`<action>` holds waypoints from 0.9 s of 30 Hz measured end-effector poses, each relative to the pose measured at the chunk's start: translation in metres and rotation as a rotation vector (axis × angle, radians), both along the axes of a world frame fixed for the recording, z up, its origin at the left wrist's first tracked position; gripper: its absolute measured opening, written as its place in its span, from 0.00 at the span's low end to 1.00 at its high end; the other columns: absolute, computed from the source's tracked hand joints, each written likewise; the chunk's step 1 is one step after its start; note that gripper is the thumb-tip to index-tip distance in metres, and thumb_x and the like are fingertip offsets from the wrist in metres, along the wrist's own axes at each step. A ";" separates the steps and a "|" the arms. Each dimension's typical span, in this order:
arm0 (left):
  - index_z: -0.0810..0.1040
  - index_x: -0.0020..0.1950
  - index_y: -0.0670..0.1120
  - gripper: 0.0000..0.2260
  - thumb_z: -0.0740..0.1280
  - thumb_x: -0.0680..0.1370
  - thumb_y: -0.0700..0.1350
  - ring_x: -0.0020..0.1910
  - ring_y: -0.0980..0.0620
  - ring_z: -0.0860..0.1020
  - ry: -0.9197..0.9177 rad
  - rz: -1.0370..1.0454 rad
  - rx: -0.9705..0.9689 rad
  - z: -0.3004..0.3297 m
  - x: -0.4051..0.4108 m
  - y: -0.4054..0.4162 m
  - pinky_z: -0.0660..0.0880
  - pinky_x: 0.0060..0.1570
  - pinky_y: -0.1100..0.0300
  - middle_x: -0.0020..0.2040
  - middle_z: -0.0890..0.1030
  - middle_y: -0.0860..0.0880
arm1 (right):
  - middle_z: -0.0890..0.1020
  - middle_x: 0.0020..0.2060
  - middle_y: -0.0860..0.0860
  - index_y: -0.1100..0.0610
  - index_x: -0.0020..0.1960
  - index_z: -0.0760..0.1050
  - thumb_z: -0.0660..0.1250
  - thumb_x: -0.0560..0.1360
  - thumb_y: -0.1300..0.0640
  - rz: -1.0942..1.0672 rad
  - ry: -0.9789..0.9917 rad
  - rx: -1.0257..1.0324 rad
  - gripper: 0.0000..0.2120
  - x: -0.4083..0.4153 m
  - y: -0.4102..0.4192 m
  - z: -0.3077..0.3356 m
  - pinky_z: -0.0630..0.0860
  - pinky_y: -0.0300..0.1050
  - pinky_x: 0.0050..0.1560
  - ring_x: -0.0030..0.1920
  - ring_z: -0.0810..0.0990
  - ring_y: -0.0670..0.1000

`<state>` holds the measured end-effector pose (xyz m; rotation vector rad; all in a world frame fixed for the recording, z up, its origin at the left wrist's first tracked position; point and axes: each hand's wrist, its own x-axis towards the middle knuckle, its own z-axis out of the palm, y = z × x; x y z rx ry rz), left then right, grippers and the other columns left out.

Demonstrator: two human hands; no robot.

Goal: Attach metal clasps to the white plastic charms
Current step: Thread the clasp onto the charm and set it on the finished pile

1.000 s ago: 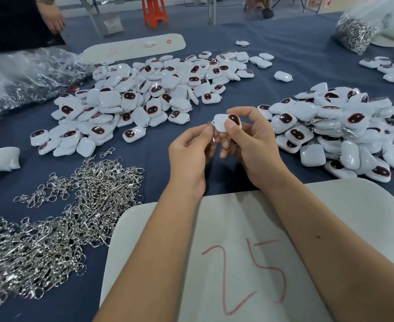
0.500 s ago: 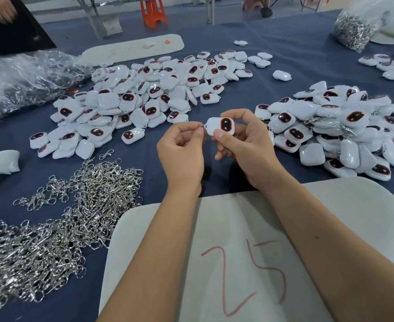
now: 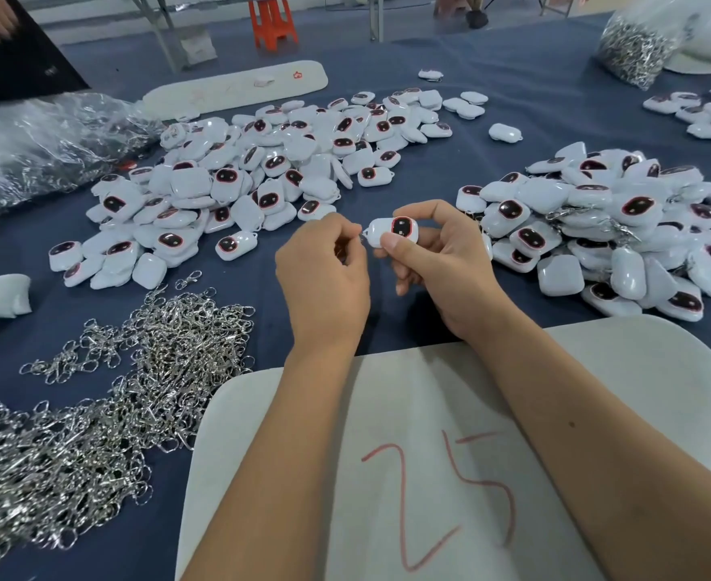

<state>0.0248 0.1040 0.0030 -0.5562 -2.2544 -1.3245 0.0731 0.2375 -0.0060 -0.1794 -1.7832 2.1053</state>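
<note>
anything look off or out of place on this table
Nothing looks damaged. One clasp lies apart from the clasp heap, beside the left charm pile, and a few charms sit stray between piles. The right hand holds a charm; the left hand works at its loop.

A white plastic charm [image 3: 392, 231] with a dark, red-rimmed oval face lies sideways, pinched in the right hand [image 3: 437, 262], its small loop end facing the left hand [image 3: 324, 278], above loose metal clasps [image 3: 106, 396] heaped on the tabletop [image 3: 513, 90].
</note>
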 end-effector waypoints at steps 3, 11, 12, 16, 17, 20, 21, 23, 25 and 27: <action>0.82 0.43 0.42 0.05 0.67 0.76 0.35 0.40 0.44 0.76 0.082 -0.014 -0.243 0.001 -0.004 -0.001 0.69 0.42 0.53 0.39 0.80 0.46 | 0.85 0.40 0.63 0.65 0.61 0.72 0.72 0.79 0.66 -0.013 -0.012 0.025 0.14 0.000 -0.001 -0.001 0.77 0.45 0.30 0.30 0.75 0.52; 0.86 0.49 0.44 0.07 0.72 0.77 0.33 0.40 0.54 0.82 -0.578 -0.162 0.641 0.001 0.001 0.007 0.77 0.45 0.63 0.42 0.86 0.48 | 0.86 0.42 0.61 0.61 0.63 0.75 0.69 0.81 0.67 0.026 0.027 -0.025 0.12 0.000 0.003 0.001 0.77 0.43 0.32 0.32 0.76 0.50; 0.85 0.50 0.44 0.07 0.71 0.78 0.33 0.40 0.54 0.80 -0.731 -0.229 0.790 0.001 0.001 0.008 0.77 0.43 0.63 0.42 0.85 0.47 | 0.85 0.43 0.61 0.60 0.63 0.75 0.69 0.81 0.67 0.047 0.034 -0.051 0.12 0.000 0.004 0.001 0.76 0.42 0.33 0.33 0.75 0.50; 0.84 0.52 0.41 0.06 0.67 0.81 0.34 0.36 0.56 0.77 -0.994 -0.453 0.953 0.005 0.000 0.008 0.74 0.36 0.67 0.41 0.84 0.45 | 0.83 0.42 0.59 0.63 0.68 0.74 0.67 0.82 0.67 0.076 0.032 -0.148 0.15 0.000 0.006 0.002 0.75 0.41 0.33 0.33 0.76 0.50; 0.83 0.51 0.40 0.06 0.67 0.81 0.34 0.36 0.56 0.77 -1.004 -0.486 0.961 0.005 0.000 0.007 0.74 0.37 0.66 0.41 0.83 0.45 | 0.83 0.42 0.58 0.63 0.68 0.74 0.67 0.82 0.67 0.078 0.027 -0.158 0.15 0.000 0.006 0.002 0.75 0.41 0.33 0.33 0.76 0.50; 0.81 0.48 0.43 0.05 0.67 0.81 0.36 0.35 0.55 0.77 -0.966 -0.515 0.902 0.006 0.000 0.005 0.74 0.38 0.65 0.39 0.83 0.46 | 0.83 0.41 0.57 0.63 0.68 0.75 0.67 0.82 0.67 0.081 0.016 -0.166 0.15 0.000 0.006 0.002 0.75 0.42 0.33 0.33 0.75 0.51; 0.81 0.46 0.44 0.06 0.67 0.81 0.36 0.35 0.55 0.78 -0.938 -0.502 0.875 0.006 0.000 0.005 0.74 0.38 0.65 0.39 0.83 0.46 | 0.83 0.41 0.57 0.63 0.67 0.75 0.67 0.82 0.67 0.078 0.014 -0.169 0.15 0.000 0.006 0.002 0.75 0.42 0.33 0.33 0.75 0.51; 0.81 0.45 0.44 0.07 0.68 0.80 0.35 0.36 0.54 0.78 -0.843 -0.434 0.806 0.004 0.002 0.005 0.74 0.38 0.63 0.38 0.83 0.46 | 0.83 0.41 0.58 0.62 0.66 0.76 0.68 0.81 0.67 0.068 0.009 -0.177 0.14 0.000 0.005 0.002 0.75 0.41 0.33 0.33 0.75 0.50; 0.82 0.44 0.44 0.06 0.70 0.79 0.35 0.35 0.54 0.78 -0.682 -0.312 0.644 0.002 0.001 0.005 0.75 0.40 0.62 0.35 0.83 0.48 | 0.84 0.41 0.59 0.62 0.65 0.76 0.69 0.81 0.67 0.047 0.002 -0.181 0.13 -0.001 0.005 0.001 0.75 0.41 0.32 0.32 0.75 0.50; 0.82 0.43 0.46 0.07 0.72 0.78 0.36 0.36 0.54 0.80 -0.509 -0.203 0.436 -0.001 -0.002 0.004 0.77 0.41 0.61 0.35 0.83 0.51 | 0.84 0.40 0.58 0.61 0.63 0.77 0.69 0.81 0.67 0.028 -0.003 -0.181 0.12 -0.001 0.006 0.001 0.74 0.41 0.32 0.32 0.75 0.50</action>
